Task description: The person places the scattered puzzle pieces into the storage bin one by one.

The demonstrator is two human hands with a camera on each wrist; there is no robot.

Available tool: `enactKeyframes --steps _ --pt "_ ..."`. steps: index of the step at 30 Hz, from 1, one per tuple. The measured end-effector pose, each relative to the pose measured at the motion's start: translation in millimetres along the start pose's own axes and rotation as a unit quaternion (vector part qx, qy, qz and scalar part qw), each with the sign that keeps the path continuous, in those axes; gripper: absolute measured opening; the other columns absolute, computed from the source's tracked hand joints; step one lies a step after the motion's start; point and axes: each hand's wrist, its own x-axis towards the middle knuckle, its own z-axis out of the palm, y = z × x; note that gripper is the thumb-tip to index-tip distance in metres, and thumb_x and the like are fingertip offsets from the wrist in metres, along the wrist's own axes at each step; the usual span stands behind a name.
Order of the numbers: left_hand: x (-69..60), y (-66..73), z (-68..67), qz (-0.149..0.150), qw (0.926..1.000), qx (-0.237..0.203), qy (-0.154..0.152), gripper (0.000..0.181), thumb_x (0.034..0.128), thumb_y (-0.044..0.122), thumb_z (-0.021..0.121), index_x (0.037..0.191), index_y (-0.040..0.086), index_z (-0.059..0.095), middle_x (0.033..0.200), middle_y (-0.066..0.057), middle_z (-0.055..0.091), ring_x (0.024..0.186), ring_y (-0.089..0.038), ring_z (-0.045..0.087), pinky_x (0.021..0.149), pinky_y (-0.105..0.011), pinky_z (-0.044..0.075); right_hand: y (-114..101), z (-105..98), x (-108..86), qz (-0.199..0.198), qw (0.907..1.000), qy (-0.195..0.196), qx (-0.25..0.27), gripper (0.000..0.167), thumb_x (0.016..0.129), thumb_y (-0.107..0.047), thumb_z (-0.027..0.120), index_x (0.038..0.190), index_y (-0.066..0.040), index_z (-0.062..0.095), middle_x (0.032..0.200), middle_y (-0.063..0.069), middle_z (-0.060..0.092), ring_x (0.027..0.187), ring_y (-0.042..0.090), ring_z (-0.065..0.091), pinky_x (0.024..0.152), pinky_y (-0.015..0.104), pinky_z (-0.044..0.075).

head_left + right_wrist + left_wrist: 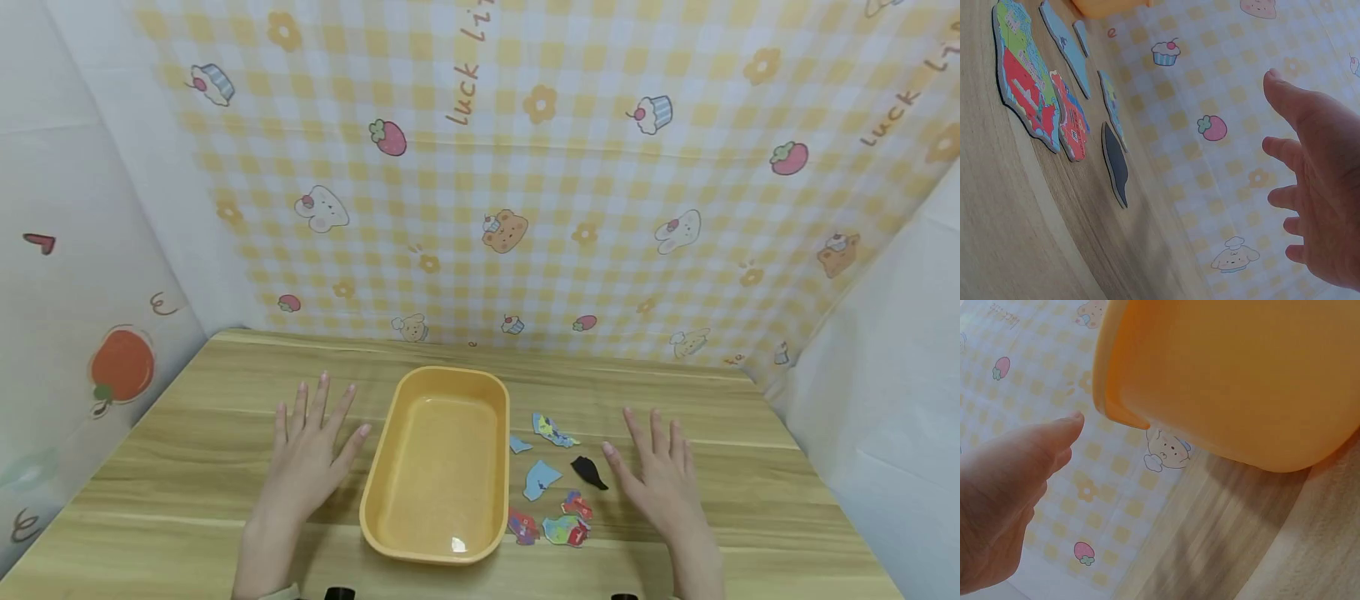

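Observation:
A yellow plastic tray [442, 467] with rounded corners sits on the wooden table; nothing lies in it. Just right of it are several thin, irregular puzzle pieces: a black one [588, 472], a light blue one [541, 480], a green and red one [567, 531], and other small coloured ones. To the left of the tray is my left hand [303, 471], fingers spread and holding nothing. My right hand [662, 485] is spread out past the pieces, its thumb nearest the black one. In the right wrist view the red piece [1071, 119] lies close against the green and red piece [1025, 78].
A yellow checked cloth [540, 183] with cartoon prints hangs behind the table's back edge. White printed sheets [67, 275] stand along the left and right sides. Wooden tabletop [772, 517] extends beyond both hands.

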Motion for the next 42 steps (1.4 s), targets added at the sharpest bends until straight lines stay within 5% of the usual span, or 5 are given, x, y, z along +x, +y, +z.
enactKeyframes --steps 10,17,22,31,42 --pt "3.5 1.8 -3.5 -0.004 0.9999 -0.013 -0.010 0.059 0.0958 0.042 0.039 0.145 0.011 0.024 0.152 -0.022 0.003 0.138 -0.044 -0.005 0.110 -0.056 -0.016 -0.7 0.5 4.6 -0.017 0.9998 0.013 -0.001 0.065 0.093 -0.047 0.043 0.145 -0.012 0.024 0.147 0.031 0.014 0.132 0.056 0.005 0.104 0.071 0.005" --pt "6.6 -1.1 -1.0 -0.027 0.9919 -0.119 -0.033 0.059 0.0944 0.036 0.046 0.139 0.000 0.032 0.147 -0.031 0.013 0.131 -0.055 0.010 0.100 -0.074 0.005 -1.9 7.1 8.7 -0.036 0.9985 0.038 0.014 0.055 0.089 -0.034 0.056 0.131 -0.001 0.044 0.129 0.032 0.044 0.118 0.054 0.037 0.092 0.071 0.031" --pt "8.0 -2.6 0.5 -0.050 0.9789 -0.188 -0.064 0.059 0.0954 0.038 0.043 0.137 -0.002 0.032 0.145 -0.032 0.020 0.128 -0.055 0.018 0.094 -0.076 0.018 -2.3 13.0 11.2 0.008 0.9973 -0.018 0.071 0.052 0.090 -0.031 0.057 0.129 0.001 0.045 0.127 0.031 0.047 0.115 0.048 0.044 0.094 0.063 0.038" --pt "9.5 -4.0 9.9 -0.110 0.9183 -0.348 -0.152 0.060 0.0955 0.038 0.042 0.139 -0.001 0.027 0.142 -0.028 0.029 0.127 -0.049 0.032 0.098 -0.057 0.039 -6.0 28.9 11.3 0.040 0.9892 -0.041 0.135 0.049 0.088 -0.030 0.060 0.124 0.001 0.050 0.119 0.023 0.055 0.113 0.039 0.049 0.095 0.056 0.041" --pt "8.5 -4.8 25.2 -0.176 0.8504 -0.467 -0.168 0.058 0.0937 0.033 0.048 0.136 -0.002 0.031 0.136 -0.028 0.038 0.121 -0.040 0.043 0.089 -0.045 0.051 -9.2 34.4 12.7 0.052 0.9851 -0.028 0.161 0.040 0.086 -0.021 0.062 0.118 0.001 0.055 0.111 0.019 0.059 0.107 0.035 0.053 0.093 0.050 0.045"
